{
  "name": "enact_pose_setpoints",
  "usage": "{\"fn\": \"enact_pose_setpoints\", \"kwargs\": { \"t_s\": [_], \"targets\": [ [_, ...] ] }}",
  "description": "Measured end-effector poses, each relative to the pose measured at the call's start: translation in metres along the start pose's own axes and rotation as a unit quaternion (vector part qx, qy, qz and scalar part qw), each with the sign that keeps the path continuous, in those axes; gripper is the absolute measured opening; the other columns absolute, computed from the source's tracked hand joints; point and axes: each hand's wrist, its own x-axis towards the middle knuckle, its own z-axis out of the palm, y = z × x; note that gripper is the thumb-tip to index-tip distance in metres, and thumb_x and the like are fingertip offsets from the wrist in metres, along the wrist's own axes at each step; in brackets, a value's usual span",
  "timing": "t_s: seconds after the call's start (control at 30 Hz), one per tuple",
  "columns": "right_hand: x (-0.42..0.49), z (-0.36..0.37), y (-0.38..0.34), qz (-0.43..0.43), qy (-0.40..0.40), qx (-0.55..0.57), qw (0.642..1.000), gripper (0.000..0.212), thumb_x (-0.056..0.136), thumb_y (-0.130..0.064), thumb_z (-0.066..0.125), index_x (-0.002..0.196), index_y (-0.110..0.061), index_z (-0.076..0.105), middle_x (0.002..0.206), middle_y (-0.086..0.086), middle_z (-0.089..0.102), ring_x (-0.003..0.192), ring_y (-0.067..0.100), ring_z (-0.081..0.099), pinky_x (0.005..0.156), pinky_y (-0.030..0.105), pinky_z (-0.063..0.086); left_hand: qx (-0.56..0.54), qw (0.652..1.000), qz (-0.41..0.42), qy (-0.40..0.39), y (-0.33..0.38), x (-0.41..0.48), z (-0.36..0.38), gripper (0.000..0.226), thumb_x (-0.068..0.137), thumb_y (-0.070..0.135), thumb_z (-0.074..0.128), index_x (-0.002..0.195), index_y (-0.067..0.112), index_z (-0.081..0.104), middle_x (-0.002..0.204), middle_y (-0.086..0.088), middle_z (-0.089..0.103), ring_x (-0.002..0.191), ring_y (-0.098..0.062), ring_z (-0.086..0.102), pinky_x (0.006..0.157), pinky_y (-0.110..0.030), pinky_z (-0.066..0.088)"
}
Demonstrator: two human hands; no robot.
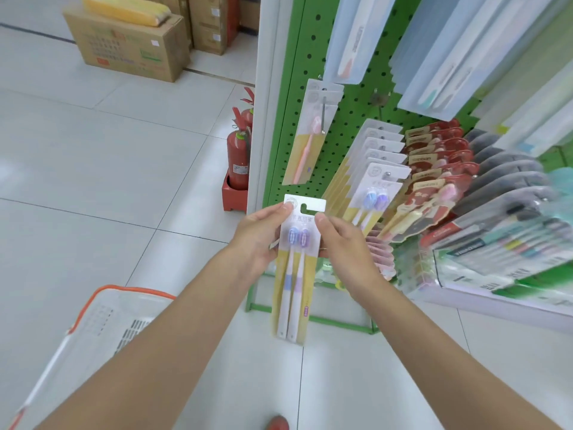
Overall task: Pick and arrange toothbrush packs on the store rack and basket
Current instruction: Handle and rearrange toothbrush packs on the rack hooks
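Toothbrush pack between left fingers and right fingers

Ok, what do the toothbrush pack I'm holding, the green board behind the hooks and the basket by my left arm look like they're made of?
The toothbrush pack: matte printed card back, seemingly under a clear plastic front, slightly hazy over the brush heads. The green board: probably painted sheet metal, smooth with regular punched holes. The basket: moulded plastic, white slotted walls, orange rim.
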Motion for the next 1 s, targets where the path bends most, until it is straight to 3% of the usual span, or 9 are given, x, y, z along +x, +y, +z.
{"fn": "enact_pose_setpoints", "kwargs": {
  "t_s": [0.07,0.13,0.3,0.4,0.57,0.83,0.9,0.93,1.0],
  "targets": [
    [0.002,0.006,0.011,0.009,-0.003,0.015,1.000,0.080,0.082,-0.060,0.046,0.093,0.019,0.048,0.105,0.043,0.051,0.088,0.055,0.053,0.084,0.065,0.047,0.000,1.000,-0.008,-0.012,-0.002,-0.004,-0.003,0.030,0.089,0.022,0.071,0.118,0.013,0.068,0.106,-0.009,0.075,0.090,-0.019,0.070,0.066,-0.028,0.058],
    [-0.002,0.007,0.008,0.029,0.001,0.037,0.999,0.078,0.085,-0.058,0.046,0.093,0.020,0.050,0.104,0.043,0.054,0.076,0.051,0.057,0.080,0.056,0.053,-0.005,1.000,-0.013,-0.014,-0.003,-0.007,-0.006,0.032,0.089,0.021,0.071,0.119,0.010,0.068,0.107,-0.011,0.074,0.090,-0.022,0.070,0.067,-0.030,0.060],
    [-0.008,0.004,0.010,0.114,-0.094,0.132,0.980,0.040,0.102,-0.039,0.045,0.100,-0.009,0.071,0.100,0.015,0.074,0.086,0.026,0.070,0.081,0.039,0.057,-0.040,0.999,-0.014,0.008,-0.001,-0.009,-0.005,0.031,0.092,0.019,0.066,0.118,0.003,0.067,0.107,-0.019,0.072,0.082,-0.026,0.072,0.068,-0.040,0.062],
    [-0.016,0.005,0.017,0.111,-0.150,0.101,0.977,0.036,0.098,-0.035,0.056,0.108,-0.002,0.069,0.101,0.020,0.072,0.087,0.027,0.066,0.092,0.048,0.055,-0.099,0.994,-0.016,0.035,0.005,-0.006,-0.004,0.019,0.094,0.017,0.063,0.108,0.004,0.068,0.081,-0.010,0.075,0.059,-0.020,0.071,0.046,-0.034,0.057],
    [-0.024,0.015,0.033,0.092,-0.120,0.105,0.983,0.017,0.094,-0.023,0.065,0.107,-0.016,0.074,0.100,0.010,0.075,0.090,0.025,0.067,0.099,0.053,0.049,-0.119,0.991,-0.024,0.060,0.004,-0.002,-0.003,0.011,0.094,0.016,0.063,0.098,0.007,0.065,0.061,-0.005,0.072,0.050,-0.018,0.069,0.039,-0.034,0.053],
    [-0.035,0.018,0.059,0.131,-0.125,0.161,0.970,0.025,0.089,-0.038,0.069,0.098,-0.016,0.078,0.114,0.016,0.070,0.097,0.020,0.061,0.101,0.043,0.043,-0.133,0.987,-0.051,0.070,0.000,0.004,-0.006,0.017,0.095,0.020,0.063,0.105,0.008,0.065,0.064,-0.003,0.073,0.058,-0.016,0.070,0.053,-0.037,0.056],
    [-0.034,0.017,0.063,0.128,-0.094,0.168,0.973,0.023,0.093,-0.030,0.065,0.090,-0.011,0.076,0.093,0.004,0.076,0.086,0.013,0.063,0.091,0.032,0.049,-0.082,0.994,-0.028,0.069,-0.008,0.007,-0.006,0.021,0.097,0.021,0.061,0.114,0.009,0.063,0.081,-0.002,0.076,0.072,-0.016,0.073,0.064,-0.033,0.059],
    [-0.033,0.016,0.063,0.117,-0.067,0.155,0.979,0.025,0.095,-0.026,0.063,0.080,-0.008,0.072,0.070,-0.007,0.069,0.068,0.006,0.057,0.073,0.021,0.048,-0.040,0.997,-0.021,0.062,-0.012,0.008,-0.005,0.023,0.098,0.023,0.060,0.117,0.012,0.062,0.093,-0.002,0.076,0.083,-0.017,0.073,0.072,-0.033,0.059],
    [-0.032,0.018,0.065,0.066,-0.024,0.064,0.996,0.037,0.097,-0.021,0.060,0.066,-0.001,0.057,0.048,-0.014,0.034,0.046,0.003,0.029,0.048,0.018,0.025,0.049,0.998,-0.031,0.021,-0.024,0.007,-0.002,0.025,0.099,0.030,0.057,0.119,0.018,0.062,0.111,-0.003,0.071,0.096,-0.023,0.069,0.082,-0.037,0.057]
  ]
}}
